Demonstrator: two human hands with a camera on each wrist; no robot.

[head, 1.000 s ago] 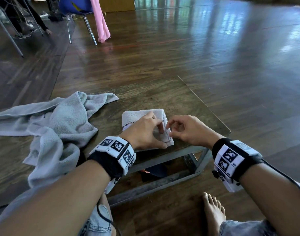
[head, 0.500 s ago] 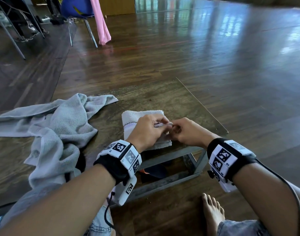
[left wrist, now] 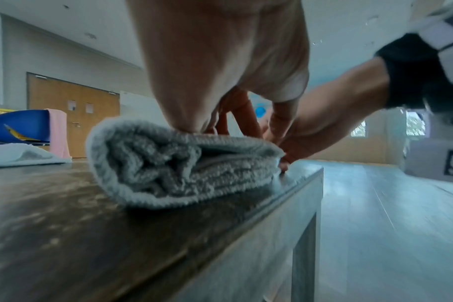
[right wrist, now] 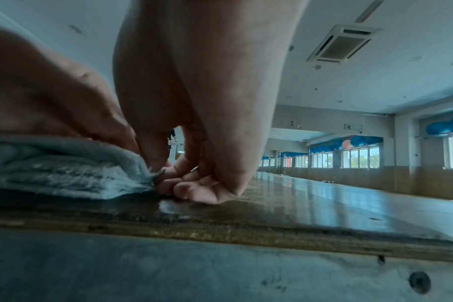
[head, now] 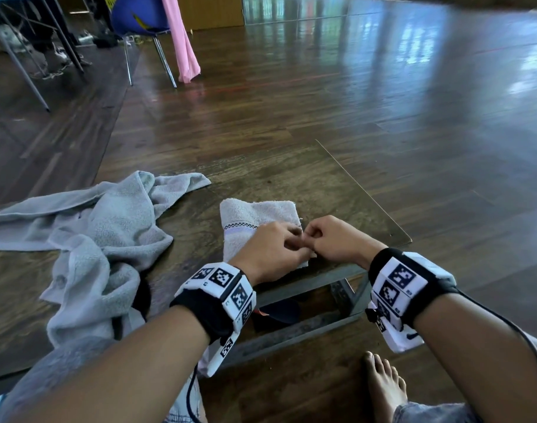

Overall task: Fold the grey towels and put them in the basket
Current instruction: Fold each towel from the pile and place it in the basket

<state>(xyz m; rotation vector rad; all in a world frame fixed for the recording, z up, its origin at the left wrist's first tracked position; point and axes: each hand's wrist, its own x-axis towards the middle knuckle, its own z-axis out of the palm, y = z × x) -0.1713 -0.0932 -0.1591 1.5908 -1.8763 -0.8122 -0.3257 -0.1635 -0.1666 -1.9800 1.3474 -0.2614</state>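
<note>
A small folded grey towel (head: pixel 252 215) lies near the front right corner of the low wooden table (head: pixel 337 190). My left hand (head: pixel 276 248) rests on top of it, fingers curled over its right edge. My right hand (head: pixel 331 239) meets it there and pinches the same edge between thumb and fingers. The left wrist view shows the folded towel (left wrist: pixel 173 161) as a thick stack under my left hand (left wrist: pixel 220 61). In the right wrist view my right hand (right wrist: pixel 194 102) nips the folded towel (right wrist: pixel 52 167) at its fringe. No basket is in view.
A heap of unfolded grey towels (head: pixel 102 233) covers the table's left part and hangs over its front edge. A dark object (head: pixel 279 312) lies under the table frame. My bare foot (head: pixel 383 389) is on the floor. A blue chair (head: pixel 139 13) with pink cloth (head: pixel 181 41) stands far back.
My right hand has moved left to the towel's right edge and pinched it, meeting my left hand. The left hand's fingers have curled tighter over that edge. The towel has stayed in place.
</note>
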